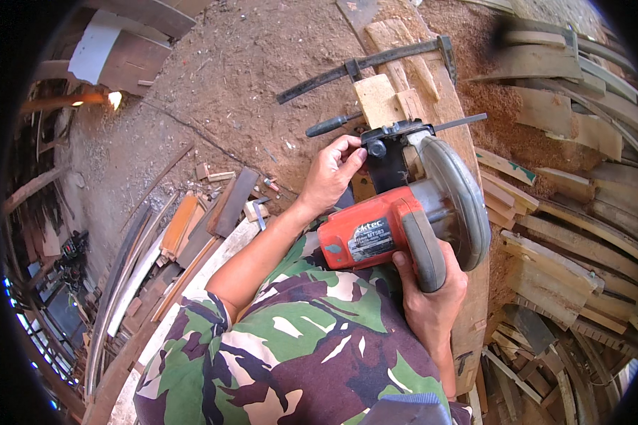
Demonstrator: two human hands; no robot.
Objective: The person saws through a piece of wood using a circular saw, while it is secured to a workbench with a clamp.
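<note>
A red and grey circular saw [368, 230] rests over a long wooden plank [475, 304] in front of me. My right hand [436, 297] is wrapped round its grey rear handle. At the front of the black base plate [384, 166], my left hand [331, 173] pinches the plate's left edge beside a dark round knob [376, 148]. A thin metal guide bar [461, 122] crosses the front of the plate and sticks out to the right. The rounded metal blade guard [461, 202] faces right; the blade is hidden under it.
Just beyond the saw, a bar clamp [397, 55] with a dark handle [326, 127] lies across the plank, near a pale wood block [378, 99]. Stacked curved boards [567, 283] fill the right. Offcuts [184, 219] lie at left on the dirt floor [213, 92].
</note>
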